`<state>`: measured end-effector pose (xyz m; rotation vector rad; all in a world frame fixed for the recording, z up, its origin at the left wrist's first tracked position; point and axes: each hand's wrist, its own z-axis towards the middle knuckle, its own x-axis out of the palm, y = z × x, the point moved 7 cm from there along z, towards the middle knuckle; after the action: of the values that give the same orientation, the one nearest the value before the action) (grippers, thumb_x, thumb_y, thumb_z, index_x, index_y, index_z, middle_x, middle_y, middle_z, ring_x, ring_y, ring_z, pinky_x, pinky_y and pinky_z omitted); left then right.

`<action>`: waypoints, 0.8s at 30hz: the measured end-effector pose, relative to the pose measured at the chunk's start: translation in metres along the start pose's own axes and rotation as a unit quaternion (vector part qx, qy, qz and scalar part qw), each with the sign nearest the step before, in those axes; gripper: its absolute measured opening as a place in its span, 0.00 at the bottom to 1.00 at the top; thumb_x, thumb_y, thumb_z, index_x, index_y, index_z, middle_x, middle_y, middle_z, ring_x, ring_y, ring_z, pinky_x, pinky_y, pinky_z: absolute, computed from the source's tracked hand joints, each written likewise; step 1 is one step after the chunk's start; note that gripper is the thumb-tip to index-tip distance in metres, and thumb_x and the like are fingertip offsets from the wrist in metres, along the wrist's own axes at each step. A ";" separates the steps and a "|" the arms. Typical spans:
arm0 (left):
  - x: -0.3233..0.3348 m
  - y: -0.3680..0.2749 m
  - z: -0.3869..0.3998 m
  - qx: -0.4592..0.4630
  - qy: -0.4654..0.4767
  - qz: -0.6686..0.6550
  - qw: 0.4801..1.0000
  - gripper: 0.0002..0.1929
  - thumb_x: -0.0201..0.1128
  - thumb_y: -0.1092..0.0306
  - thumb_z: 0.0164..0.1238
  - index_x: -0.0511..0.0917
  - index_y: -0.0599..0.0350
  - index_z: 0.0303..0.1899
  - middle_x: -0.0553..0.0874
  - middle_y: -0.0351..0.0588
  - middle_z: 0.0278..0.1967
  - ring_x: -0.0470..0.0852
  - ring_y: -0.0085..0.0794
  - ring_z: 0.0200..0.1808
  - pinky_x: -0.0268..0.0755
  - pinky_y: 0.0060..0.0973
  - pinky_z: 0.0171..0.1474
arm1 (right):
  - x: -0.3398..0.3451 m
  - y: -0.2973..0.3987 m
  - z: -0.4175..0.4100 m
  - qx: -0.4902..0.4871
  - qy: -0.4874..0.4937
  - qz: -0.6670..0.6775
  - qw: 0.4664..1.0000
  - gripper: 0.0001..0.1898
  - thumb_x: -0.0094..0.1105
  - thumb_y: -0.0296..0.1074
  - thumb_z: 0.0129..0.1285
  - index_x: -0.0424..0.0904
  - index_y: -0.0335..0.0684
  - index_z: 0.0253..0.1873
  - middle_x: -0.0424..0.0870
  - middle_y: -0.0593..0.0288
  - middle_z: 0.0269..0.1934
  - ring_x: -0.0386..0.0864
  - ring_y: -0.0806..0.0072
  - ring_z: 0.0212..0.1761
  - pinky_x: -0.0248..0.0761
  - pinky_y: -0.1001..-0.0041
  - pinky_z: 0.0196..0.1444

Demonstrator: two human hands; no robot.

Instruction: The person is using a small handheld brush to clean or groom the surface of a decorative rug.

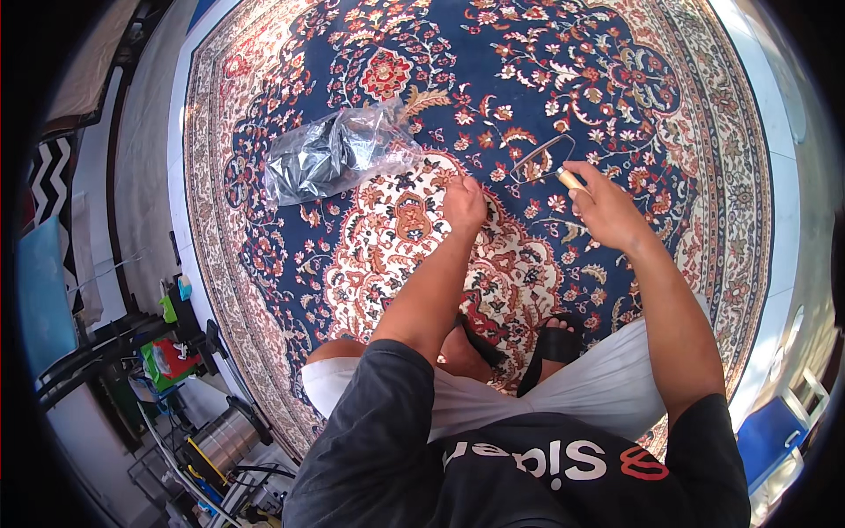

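My right hand (604,204) holds the pale wooden handle of a wire-framed hand tool (544,160), whose thin metal loop is held over the patterned rug (515,122). To its left, my left hand (466,203) is closed in a loose fist above the rug's cream medallion; whether anything small is in it cannot be told. A clear plastic bag (340,153) with dark contents lies on the rug, beyond and left of my left hand, not touching it. What exactly the bag holds is hidden by glare and folds.
My feet in black sandals (551,350) stand on the rug close to my body. A metal cylinder (228,439), cables and black racks crowd the lower left. A blue container (771,439) stands at the lower right. Pale floor tiles (782,224) border the rug.
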<state>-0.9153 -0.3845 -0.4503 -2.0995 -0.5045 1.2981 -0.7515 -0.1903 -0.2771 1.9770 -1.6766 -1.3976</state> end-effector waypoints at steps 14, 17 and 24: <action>-0.126 0.025 0.076 -0.098 -0.048 0.340 0.934 0.49 0.64 0.70 0.63 0.40 0.55 0.79 0.58 0.71 0.72 0.85 0.58 0.53 0.79 0.44 0.55 | 0.019 0.020 0.009 0.008 0.025 -0.016 1.000 0.25 0.55 0.39 0.73 0.65 0.39 0.70 0.85 0.38 0.47 0.85 0.47 0.46 0.74 0.54 0.50; -0.144 0.054 0.077 -0.064 0.098 0.479 0.870 0.16 0.53 0.68 0.74 0.79 0.63 0.57 0.88 0.53 0.51 0.89 0.41 0.51 0.82 0.37 0.51 | 0.031 0.030 0.012 -0.017 0.038 -0.012 0.999 0.25 0.56 0.39 0.72 0.65 0.39 0.71 0.85 0.39 0.49 0.84 0.45 0.52 0.74 0.55 0.55; -0.093 0.011 0.010 0.142 0.120 0.412 0.892 0.14 0.52 0.68 0.71 0.82 0.50 0.52 0.85 0.52 0.54 0.88 0.49 0.48 0.80 0.44 0.51 | 0.030 0.028 0.019 -0.060 0.034 -0.006 0.998 0.21 0.56 0.37 0.71 0.70 0.37 0.64 0.85 0.39 0.48 0.83 0.45 0.50 0.73 0.55 0.53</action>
<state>-0.9661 -0.4459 -0.3997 -2.2330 0.7322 1.3801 -0.7868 -0.2174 -0.2843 1.9493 -1.5173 -1.3840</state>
